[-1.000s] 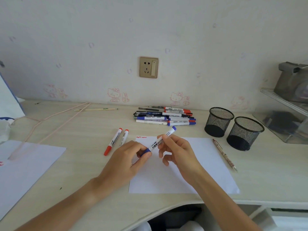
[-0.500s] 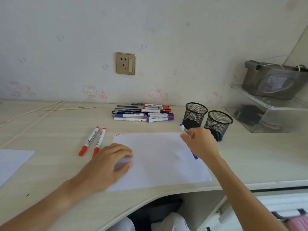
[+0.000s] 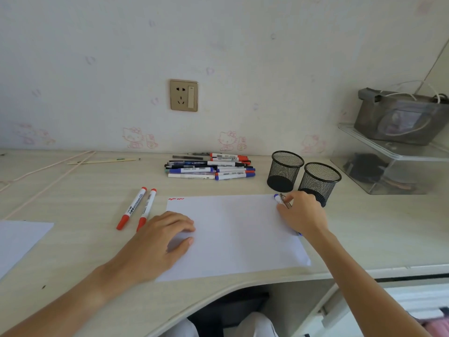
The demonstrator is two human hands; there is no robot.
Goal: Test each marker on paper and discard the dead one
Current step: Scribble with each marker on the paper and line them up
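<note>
progress is early: white sheet of paper (image 3: 233,234) on the desk carries only two red squiggles (image 3: 176,198) at its far left corner. two red-capped white markers (image 3: 136,208) lie just left of the paper, judged tested. right hand (image 3: 301,215) pinches a blue-capped white marker (image 3: 279,200) with curled fingers at the far right corner, beside two black mesh cups (image 3: 303,175). left hand (image 3: 158,246) rests on the paper, fingers relaxed. pile of assorted markers (image 3: 211,166) is judged untested; no discard is visible.
</note>
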